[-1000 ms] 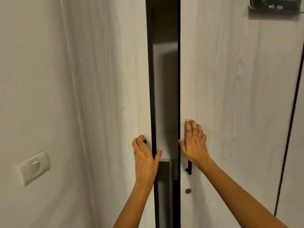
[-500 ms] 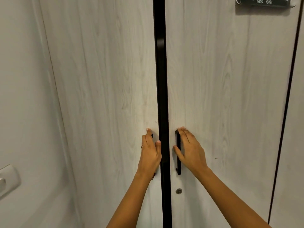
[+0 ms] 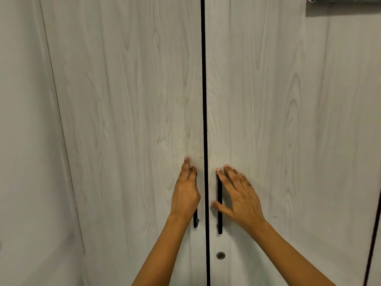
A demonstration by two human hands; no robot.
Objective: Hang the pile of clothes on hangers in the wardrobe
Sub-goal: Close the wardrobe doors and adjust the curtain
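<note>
Two pale wood-grain wardrobe doors fill the view, the left door [image 3: 123, 120] and the right door [image 3: 278, 120], with only a thin dark seam between them. My left hand [image 3: 186, 193] lies flat with straight fingers against the left door, covering most of its black bar handle [image 3: 195, 220]. My right hand [image 3: 239, 196] presses flat on the right door, its fingers spread just right of that door's black handle [image 3: 219, 205], thumb beneath. No clothes or hangers are in view.
A round lock [image 3: 220, 255] sits below the right handle. A dark label plate [image 3: 342, 5] is at the right door's top corner. A plain wall [image 3: 24, 141] runs along the left, and another door seam [image 3: 373, 234] at far right.
The doors have swung shut, from a wide dark gap to a thin seam. Both hands moved with the doors and now lie flat against them.
</note>
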